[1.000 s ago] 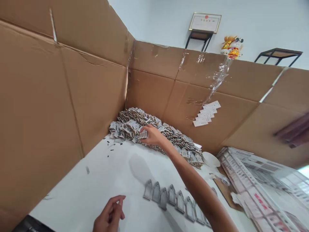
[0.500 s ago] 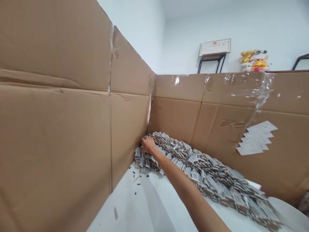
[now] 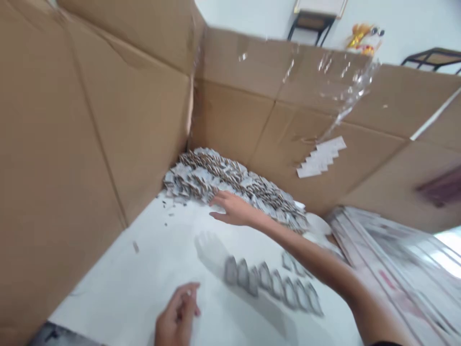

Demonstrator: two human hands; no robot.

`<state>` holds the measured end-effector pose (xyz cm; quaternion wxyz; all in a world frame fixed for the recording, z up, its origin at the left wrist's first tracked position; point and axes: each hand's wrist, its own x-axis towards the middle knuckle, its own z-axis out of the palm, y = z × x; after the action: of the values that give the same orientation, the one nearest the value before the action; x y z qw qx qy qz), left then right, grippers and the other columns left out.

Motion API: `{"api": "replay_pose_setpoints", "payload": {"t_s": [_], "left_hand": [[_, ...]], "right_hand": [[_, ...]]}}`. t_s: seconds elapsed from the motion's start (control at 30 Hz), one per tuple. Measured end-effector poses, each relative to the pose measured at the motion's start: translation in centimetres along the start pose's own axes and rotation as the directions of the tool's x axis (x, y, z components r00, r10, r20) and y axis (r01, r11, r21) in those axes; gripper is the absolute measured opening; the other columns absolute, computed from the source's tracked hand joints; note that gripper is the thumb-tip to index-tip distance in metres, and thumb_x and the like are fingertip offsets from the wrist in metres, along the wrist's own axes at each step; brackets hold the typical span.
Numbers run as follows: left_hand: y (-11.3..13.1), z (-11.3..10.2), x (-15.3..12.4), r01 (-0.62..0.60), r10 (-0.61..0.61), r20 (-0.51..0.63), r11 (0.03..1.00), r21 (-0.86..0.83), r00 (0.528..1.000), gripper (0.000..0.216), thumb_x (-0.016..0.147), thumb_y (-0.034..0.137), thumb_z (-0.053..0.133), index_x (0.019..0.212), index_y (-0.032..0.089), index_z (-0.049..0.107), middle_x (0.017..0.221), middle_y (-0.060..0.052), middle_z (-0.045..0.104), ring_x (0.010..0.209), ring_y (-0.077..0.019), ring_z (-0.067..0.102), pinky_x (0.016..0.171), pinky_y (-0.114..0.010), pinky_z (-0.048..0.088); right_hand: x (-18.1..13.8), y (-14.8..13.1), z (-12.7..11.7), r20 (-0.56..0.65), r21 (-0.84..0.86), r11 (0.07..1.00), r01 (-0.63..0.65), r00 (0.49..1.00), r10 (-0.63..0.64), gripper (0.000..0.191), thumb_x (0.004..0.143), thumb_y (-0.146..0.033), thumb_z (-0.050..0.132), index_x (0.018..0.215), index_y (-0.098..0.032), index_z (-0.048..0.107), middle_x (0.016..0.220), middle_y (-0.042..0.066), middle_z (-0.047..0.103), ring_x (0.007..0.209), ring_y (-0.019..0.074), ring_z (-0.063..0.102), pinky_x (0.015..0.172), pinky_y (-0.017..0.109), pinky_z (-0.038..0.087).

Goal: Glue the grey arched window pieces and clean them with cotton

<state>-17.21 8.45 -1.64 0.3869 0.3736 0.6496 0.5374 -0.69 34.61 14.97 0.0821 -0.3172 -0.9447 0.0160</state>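
Observation:
My right hand (image 3: 232,207) is open, fingers spread and thumb apart, above the white tabletop (image 3: 118,278) at the near edge of a long heap of small grey-white flat pieces with brown edges (image 3: 212,175). Nothing shows in it. Lower down, my left hand (image 3: 176,317) is closed, its fingers curled and thumb near the index finger; no object is visible in it. Right of the left hand, a slanting row of several grey arch-topped pieces (image 3: 264,278) lies on the table. Similar arch outlines (image 3: 291,263) lie behind them, partly covered by my right forearm.
Tall cardboard walls (image 3: 144,101) enclose the left and back. Overlapping paper slips (image 3: 320,157) are stuck to the back wall. Dark crumbs (image 3: 164,205) lie by the left corner. Long plastic-wrapped panels (image 3: 392,259) stand at right, beside a white round object (image 3: 317,223).
My right hand has left the heap's left end and come back toward me, opening out. The view has tilted down and right, bringing my left hand and the row of arch-topped pieces into sight.

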Motion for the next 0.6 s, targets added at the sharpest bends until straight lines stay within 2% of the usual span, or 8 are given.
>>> {"api": "replay_pose_setpoints", "payload": {"t_s": [0.07, 0.13, 0.17, 0.27, 0.37, 0.47, 0.6], "left_hand": [[1.4, -0.3, -0.1, -0.026, 0.024, 0.035, 0.999, 0.042, 0.999, 0.066, 0.089, 0.086, 0.066, 0.106, 0.024, 0.081, 0.074, -0.003, 0.070, 0.056, -0.0177, 0.056, 0.052, -0.029, 0.047], [2.2, -0.2, 0.1, -0.051, 0.050, 0.032, 0.997, 0.064, 0.998, 0.060, 0.093, 0.077, 0.068, 0.112, 0.022, 0.080, 0.072, 0.000, 0.066, 0.053, -0.0149, 0.049, 0.051, -0.027, 0.042], [2.4, 0.0, 0.2, -0.058, 0.056, 0.035, 0.996, 0.071, 0.998, 0.057, 0.095, 0.074, 0.067, 0.113, 0.022, 0.080, 0.072, 0.000, 0.066, 0.056, -0.0155, 0.052, 0.053, -0.026, 0.042], [2.6, 0.3, 0.1, -0.076, 0.075, 0.014, 0.992, 0.099, 0.997, 0.050, 0.097, 0.067, 0.068, 0.113, 0.022, 0.080, 0.072, 0.000, 0.067, 0.063, -0.0172, 0.058, 0.058, -0.026, 0.045], [2.6, 0.5, -0.1, -0.099, 0.099, 0.003, 0.989, 0.107, 0.995, 0.048, 0.097, 0.065, 0.069, 0.113, 0.021, 0.080, 0.072, 0.000, 0.067, 0.068, -0.0193, 0.063, 0.060, -0.028, 0.046], [2.6, 0.7, 0.0, -0.107, 0.108, -0.001, 0.989, 0.105, 0.994, 0.047, 0.096, 0.065, 0.070, 0.113, 0.021, 0.080, 0.072, 0.000, 0.066, 0.072, -0.0203, 0.066, 0.061, -0.028, 0.047], [2.7, 0.8, 0.1, -0.106, 0.107, -0.003, 0.989, 0.101, 0.994, 0.048, 0.095, 0.064, 0.072, 0.115, 0.021, 0.079, 0.074, 0.001, 0.067, 0.073, -0.0194, 0.066, 0.059, -0.027, 0.045]], "right_hand": [[-6.0, -0.2, -0.1, 0.112, 0.118, 0.993, -0.026, 0.994, 0.012, 0.034, 0.107, -0.044, 0.074, 0.134, -0.024, 0.074, 0.128, 0.011, 0.074, 0.119, 0.0288, 0.070, 0.101, 0.039, 0.055], [-11.2, -1.0, 0.3, 0.216, 0.196, 0.977, -0.082, 0.976, 0.038, 0.041, 0.104, -0.051, 0.076, 0.135, -0.024, 0.074, 0.129, 0.011, 0.074, 0.118, 0.0302, 0.071, 0.100, 0.041, 0.056], [-13.3, -1.5, 0.7, 0.255, 0.206, 0.972, -0.109, 0.965, 0.054, 0.045, 0.103, -0.054, 0.077, 0.137, -0.024, 0.074, 0.131, 0.011, 0.074, 0.118, 0.0311, 0.072, 0.101, 0.042, 0.057], [-17.8, -3.0, 2.8, 0.268, 0.149, 0.975, -0.166, 0.956, 0.122, 0.061, 0.098, -0.056, 0.082, 0.146, -0.020, 0.069, 0.140, 0.017, 0.070, 0.122, 0.0348, 0.070, 0.104, 0.046, 0.057], [-19.2, -4.0, 5.1, 0.170, 0.082, 0.979, -0.184, 0.971, 0.169, 0.074, 0.098, -0.057, 0.083, 0.156, -0.015, 0.062, 0.151, 0.023, 0.063, 0.132, 0.0386, 0.064, 0.110, 0.051, 0.054], [-18.7, -4.5, 6.9, 0.105, 0.083, 0.985, -0.152, 0.984, 0.143, 0.082, 0.099, -0.064, 0.079, 0.161, -0.014, 0.057, 0.158, 0.024, 0.060, 0.139, 0.0395, 0.060, 0.115, 0.053, 0.051], [-17.4, -4.8, 8.2, 0.111, 0.062, 0.986, -0.153, 0.983, 0.146, 0.067, 0.104, -0.058, 0.073, 0.155, -0.016, 0.062, 0.151, 0.021, 0.067, 0.133, 0.0373, 0.063, 0.111, 0.050, 0.051]]}}
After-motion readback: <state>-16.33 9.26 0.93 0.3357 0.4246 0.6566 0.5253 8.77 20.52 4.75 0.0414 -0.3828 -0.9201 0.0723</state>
